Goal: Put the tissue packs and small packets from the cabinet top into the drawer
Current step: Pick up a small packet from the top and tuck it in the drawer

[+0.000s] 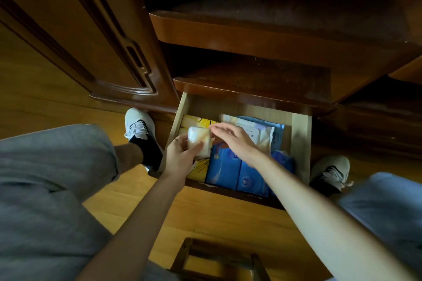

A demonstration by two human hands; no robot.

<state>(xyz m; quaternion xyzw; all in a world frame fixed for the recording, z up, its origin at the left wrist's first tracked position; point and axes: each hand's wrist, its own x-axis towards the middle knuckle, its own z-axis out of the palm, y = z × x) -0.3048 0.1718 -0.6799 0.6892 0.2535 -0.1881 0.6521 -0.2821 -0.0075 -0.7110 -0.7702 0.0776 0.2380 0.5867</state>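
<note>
My left hand [180, 155] grips 1 small white packet [199, 141] over the open drawer [301, 143]; my right hand [235, 141], fingers spread and holding nothing, hovers beside it. Below lie blue tissue packs [237, 171], then a white pouch [262, 132] farther back.

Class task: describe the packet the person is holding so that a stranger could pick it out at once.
Find the open wooden drawer. Over its left side, the left hand grips a small pale packet. Unlike the blue packs lying beside it, it is whitish and held up.
</note>
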